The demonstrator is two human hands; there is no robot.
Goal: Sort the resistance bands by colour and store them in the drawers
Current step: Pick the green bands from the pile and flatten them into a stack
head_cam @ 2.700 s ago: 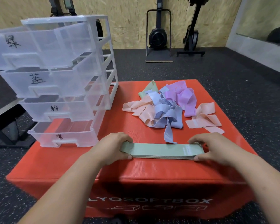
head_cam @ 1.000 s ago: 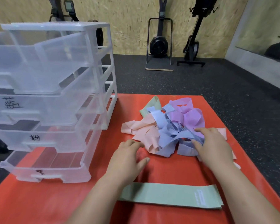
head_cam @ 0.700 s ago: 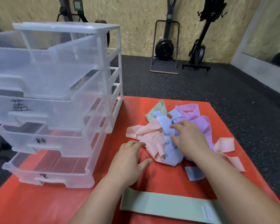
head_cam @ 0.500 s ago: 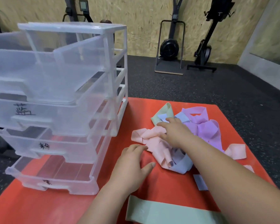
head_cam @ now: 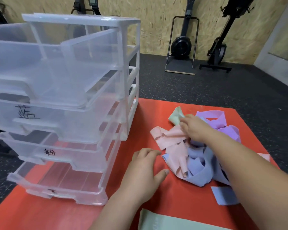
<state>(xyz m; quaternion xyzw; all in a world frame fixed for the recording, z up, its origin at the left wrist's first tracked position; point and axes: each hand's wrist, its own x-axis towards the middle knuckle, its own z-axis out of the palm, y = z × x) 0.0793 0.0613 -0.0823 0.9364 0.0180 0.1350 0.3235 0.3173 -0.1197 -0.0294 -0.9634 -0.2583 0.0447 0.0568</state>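
Right hand [head_cam: 194, 128] reaches across the tangled pile [head_cam: 198, 166] to a crumpled green band [head_cam: 175, 116] on the pile's far side, near the far edge of the red box [head_cam: 156, 110]; fingertips are on it, but whether pinching or only touching, cannot tell. Left hand [head_cam: 145, 170] lies flat, fingers spread, just left of the pile, likely as a brace. A flattened green band [head_cam: 173, 223] lies at the near edge, probably gathering greens before they go to the pulled-out drawers [head_cam: 83, 90] along the left edge.

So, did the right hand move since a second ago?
Yes. The right hand crossed the pile of bands, from its near right side to its far left corner, towards the drawer unit, and now reaches the crumpled green band.
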